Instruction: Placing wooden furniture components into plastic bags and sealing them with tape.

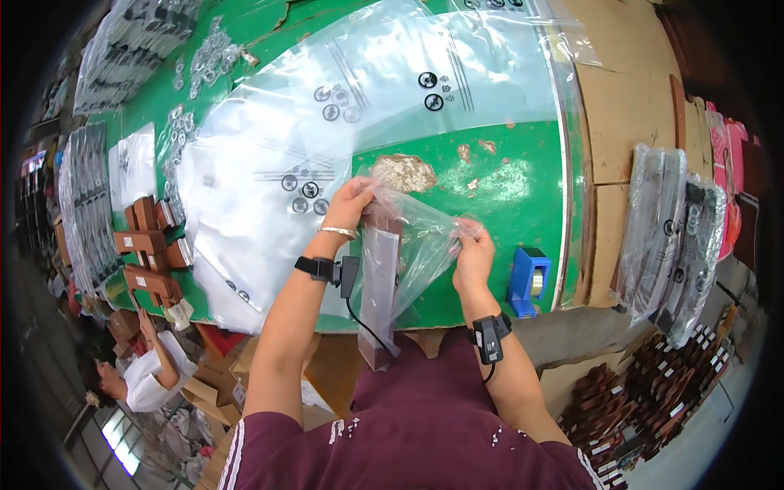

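— Green covers most of the table [490,175], worn through in a patch near the middle, with clear plastic bags [327,122] spread flat over its far side. What are the hands doing?

— Both are clenched on one clear bag [412,237]. The left hand [349,204] pinches its top edge and the right hand [474,249] grips the other side, holding it up over the table's near edge.

— And the piece going in?

— A long brown wooden piece [380,286] stands upright inside the bag, its lower end hanging below the table edge. By my reading it is mostly sleeved, but the mouth is not yet closed.

— Anything to close it with?

— A blue tape dispenser [528,282] sits just beside the right hand.

— How much is left overall?

— Brown wooden pieces [151,253] lie unbagged at the left, and bagged bundles [674,237] lie on cardboard at the right, so I judge it partway.
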